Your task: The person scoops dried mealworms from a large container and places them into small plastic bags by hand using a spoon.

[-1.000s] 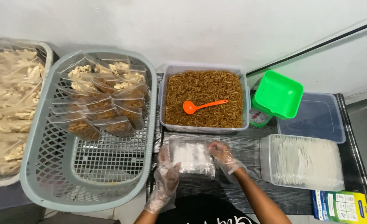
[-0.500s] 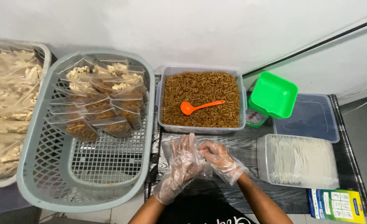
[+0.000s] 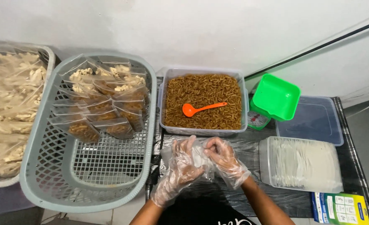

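Note:
Both my hands wear thin clear plastic gloves. My left hand (image 3: 181, 168) and my right hand (image 3: 225, 160) meet over a small clear plastic bag (image 3: 200, 156), and both grip it just in front of a clear tub of brown curly snacks (image 3: 201, 102). An orange scoop (image 3: 201, 108) lies on top of the snacks. The bag looks empty, though the hands cover most of it.
A grey mesh basket (image 3: 88, 166) on the left holds several filled snack bags (image 3: 101, 106). Further left sits a tray of pale snack bags (image 3: 9, 108). On the right are a green scale bowl (image 3: 275, 98), a clear lid (image 3: 311, 121), a tub of empty bags (image 3: 303, 164) and a small box (image 3: 338, 208).
My hands were spread apart on a flat bag lying on the mat. They have since come together and lifted the bag between them.

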